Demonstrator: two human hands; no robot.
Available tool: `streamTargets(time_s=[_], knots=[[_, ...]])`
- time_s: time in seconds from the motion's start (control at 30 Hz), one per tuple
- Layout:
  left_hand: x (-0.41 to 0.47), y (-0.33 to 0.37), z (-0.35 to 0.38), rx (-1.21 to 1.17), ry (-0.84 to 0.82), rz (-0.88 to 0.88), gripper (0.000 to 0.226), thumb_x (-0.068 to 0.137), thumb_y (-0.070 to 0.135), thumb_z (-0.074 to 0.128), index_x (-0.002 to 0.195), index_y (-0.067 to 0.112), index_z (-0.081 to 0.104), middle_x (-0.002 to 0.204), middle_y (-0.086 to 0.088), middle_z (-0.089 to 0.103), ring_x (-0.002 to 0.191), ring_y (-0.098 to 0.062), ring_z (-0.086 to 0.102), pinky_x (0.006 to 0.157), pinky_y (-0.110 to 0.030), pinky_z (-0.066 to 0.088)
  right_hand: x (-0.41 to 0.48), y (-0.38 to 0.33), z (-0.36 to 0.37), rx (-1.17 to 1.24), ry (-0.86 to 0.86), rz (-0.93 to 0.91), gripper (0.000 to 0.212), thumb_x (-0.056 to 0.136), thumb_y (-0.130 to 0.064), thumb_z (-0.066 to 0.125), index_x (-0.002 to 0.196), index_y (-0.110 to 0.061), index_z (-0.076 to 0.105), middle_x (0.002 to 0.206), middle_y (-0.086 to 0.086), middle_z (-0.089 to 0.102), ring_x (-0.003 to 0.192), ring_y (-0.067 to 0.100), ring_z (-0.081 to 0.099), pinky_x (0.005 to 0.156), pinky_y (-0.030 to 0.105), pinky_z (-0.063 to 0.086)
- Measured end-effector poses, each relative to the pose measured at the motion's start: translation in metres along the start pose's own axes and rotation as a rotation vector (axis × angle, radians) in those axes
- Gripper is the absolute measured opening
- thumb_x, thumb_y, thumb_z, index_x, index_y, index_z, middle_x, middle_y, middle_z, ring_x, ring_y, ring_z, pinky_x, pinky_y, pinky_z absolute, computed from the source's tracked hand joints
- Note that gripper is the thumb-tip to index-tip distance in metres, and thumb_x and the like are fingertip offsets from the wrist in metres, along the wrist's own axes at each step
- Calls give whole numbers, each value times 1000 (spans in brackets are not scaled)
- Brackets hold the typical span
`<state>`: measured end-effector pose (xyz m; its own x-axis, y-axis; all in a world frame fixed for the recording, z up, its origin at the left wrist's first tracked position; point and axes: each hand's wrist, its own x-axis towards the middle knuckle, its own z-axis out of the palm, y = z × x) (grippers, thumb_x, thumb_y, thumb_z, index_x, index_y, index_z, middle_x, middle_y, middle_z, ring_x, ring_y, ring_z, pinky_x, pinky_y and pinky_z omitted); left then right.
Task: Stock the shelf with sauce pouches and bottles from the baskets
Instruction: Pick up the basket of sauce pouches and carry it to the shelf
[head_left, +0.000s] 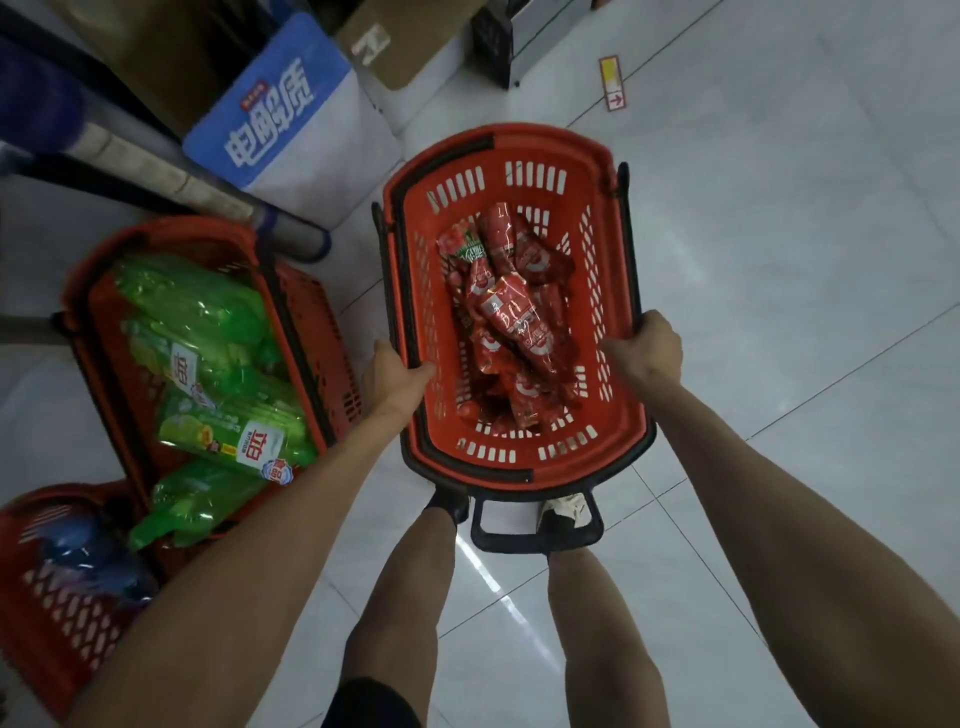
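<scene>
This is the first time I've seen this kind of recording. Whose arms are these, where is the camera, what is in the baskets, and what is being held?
No machine: a person wears one camera on the head, looking down at their own arms and legs. The left hand and right hand grip opposite rims of a red basket holding red sauce pouches. To its left on the tiled floor, a second basket holds green bottles; a third basket, lower left, holds blue items too blurred to name.

Dim, wide-angle-warped view; glare streaks the floor tiles (480, 564).
</scene>
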<state>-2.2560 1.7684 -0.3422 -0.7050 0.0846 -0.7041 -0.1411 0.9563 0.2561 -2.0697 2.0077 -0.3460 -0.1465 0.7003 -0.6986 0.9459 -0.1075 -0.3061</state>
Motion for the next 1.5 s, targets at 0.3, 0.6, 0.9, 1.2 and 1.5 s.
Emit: streamTargets(time_s=[0.3,0.6,0.9,1.2,1.5], knots=[[-110,43,-49,330,0,95,64,84,53,73,120,5,50,110,-13,65,91,-35,68,61,-33,42,-101,31,-73,-8,79,75,61,76,-54,72,116,-9,59,106,8,70,88,30,69,78,43,60],[-266,97,-97,561,50,381,49,101,54,52,110,5,48,79,-4,59,74,-33,63,58,-34,36,-251,85,-183,55,222,171,53,90,-56,61,104,-5,60,97,13,69,82,34,63,74,40,54],[-372,134,-121,570,-30,749,43,98,51,55,104,11,41,92,-2,59,77,-26,55,72,-37,48,-397,149,-243,276,440,316,49,89,-54,65,103,-7,64,89,4,64,76,27,62,70,35,51],[-500,157,-99,750,-195,1181,45,98,55,57,109,14,43,97,0,56,79,-22,57,73,-34,47,-544,239,-215,659,672,609,54,79,-63,67,100,-13,67,93,2,72,78,26,70,76,40,61],[-669,83,-12,1051,-447,1486,58,97,64,53,118,11,45,103,0,57,84,-20,59,79,-36,52,-707,372,-138,947,799,892,50,83,-58,71,103,-13,71,93,3,74,70,21,66,67,29,52]])
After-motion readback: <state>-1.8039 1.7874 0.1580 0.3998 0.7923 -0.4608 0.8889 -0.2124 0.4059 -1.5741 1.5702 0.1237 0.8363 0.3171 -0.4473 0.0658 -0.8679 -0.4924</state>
